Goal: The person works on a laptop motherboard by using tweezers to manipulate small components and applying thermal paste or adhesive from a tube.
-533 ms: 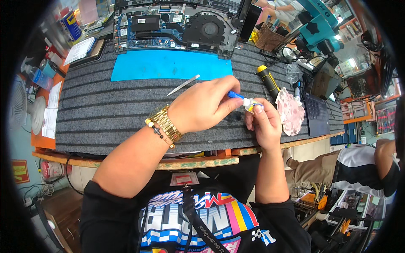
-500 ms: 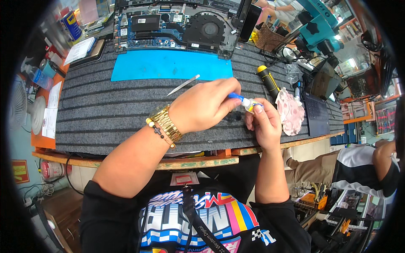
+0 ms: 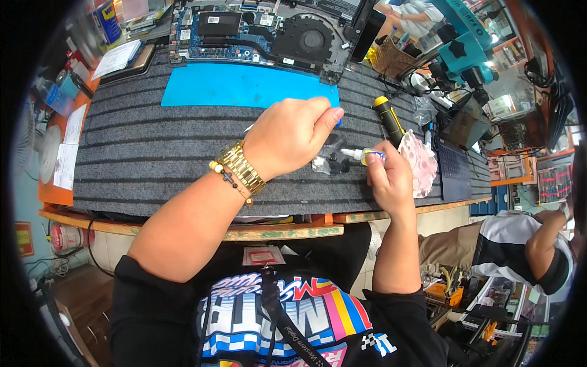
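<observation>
Over the striped grey mat my left hand (image 3: 287,134) is closed, with a blue cap (image 3: 339,123) pinched at its fingertips. My right hand (image 3: 392,177) grips a small glue bottle (image 3: 373,156) with a white and yellow body. Its bare white nozzle points left, apart from the cap. Below the nozzle lies a small clear bag (image 3: 325,164) with dark bits by it. A pale slim tool is mostly hidden behind my left hand. Beyond my hands, an opened laptop (image 3: 244,40) shows its board and black fan; a blue sheet (image 3: 214,85) lies at its near edge.
Right of my hands are a yellow-black screwdriver (image 3: 389,117), a pink spotted cloth (image 3: 418,165) and a dark laptop keyboard (image 3: 454,168). A teal microscope (image 3: 461,52) and wicker basket (image 3: 391,58) stand back right. Papers (image 3: 116,58) lie back left. Another person (image 3: 507,248) is at the right.
The blue cap has come off the glue bottle. My left hand has moved up and left with it, baring the nozzle, while my right hand keeps the bottle. The view has shifted slightly.
</observation>
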The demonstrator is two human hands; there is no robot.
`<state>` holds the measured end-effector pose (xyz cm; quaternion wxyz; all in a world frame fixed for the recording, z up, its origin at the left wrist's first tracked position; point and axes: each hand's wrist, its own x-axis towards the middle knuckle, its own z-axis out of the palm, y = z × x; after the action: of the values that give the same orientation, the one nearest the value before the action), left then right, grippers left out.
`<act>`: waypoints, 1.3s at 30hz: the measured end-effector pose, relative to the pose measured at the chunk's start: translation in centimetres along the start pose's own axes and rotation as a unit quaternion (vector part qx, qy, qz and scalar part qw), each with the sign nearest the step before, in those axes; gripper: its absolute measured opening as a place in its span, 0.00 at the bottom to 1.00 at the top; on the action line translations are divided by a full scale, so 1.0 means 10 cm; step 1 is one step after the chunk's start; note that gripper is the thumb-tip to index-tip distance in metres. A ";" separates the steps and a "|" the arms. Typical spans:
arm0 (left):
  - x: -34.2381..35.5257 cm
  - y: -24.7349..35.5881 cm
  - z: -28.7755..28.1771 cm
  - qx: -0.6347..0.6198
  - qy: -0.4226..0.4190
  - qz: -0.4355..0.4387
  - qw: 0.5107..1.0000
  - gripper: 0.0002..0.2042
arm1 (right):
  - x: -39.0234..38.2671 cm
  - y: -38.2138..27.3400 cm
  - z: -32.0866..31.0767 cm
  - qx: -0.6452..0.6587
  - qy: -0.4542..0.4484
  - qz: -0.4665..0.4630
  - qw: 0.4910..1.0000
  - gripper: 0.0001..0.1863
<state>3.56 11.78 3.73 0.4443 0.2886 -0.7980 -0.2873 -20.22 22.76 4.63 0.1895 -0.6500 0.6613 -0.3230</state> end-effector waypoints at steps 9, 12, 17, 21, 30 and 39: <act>0.00 -0.02 0.01 0.010 0.017 0.027 0.999 0.20 | 0.05 -0.17 0.01 -0.100 -0.015 -0.044 0.994 0.11; 0.00 -0.02 0.01 0.011 0.017 0.031 0.999 0.20 | 0.07 -0.23 0.01 -0.109 -0.022 -0.046 0.993 0.11; -0.01 -0.02 0.00 0.014 0.013 0.028 0.999 0.19 | 0.10 -0.26 0.01 -0.122 -0.029 -0.063 0.990 0.11; -0.01 -0.01 0.00 0.020 0.011 0.027 0.999 0.19 | 0.10 -0.27 0.01 -0.128 -0.028 -0.077 0.988 0.11; -0.01 -0.02 0.01 0.021 0.006 0.022 1.000 0.19 | 0.13 -0.31 0.00 -0.147 -0.044 -0.088 0.984 0.10; -0.01 -0.01 0.00 0.016 0.010 0.023 1.000 0.19 | 0.16 -0.35 -0.02 -0.161 -0.046 -0.092 0.982 0.10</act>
<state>3.57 11.79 3.61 0.4537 0.2802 -0.8046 -0.2612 -17.91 21.43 7.45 0.0819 -0.7440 0.6327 -0.1986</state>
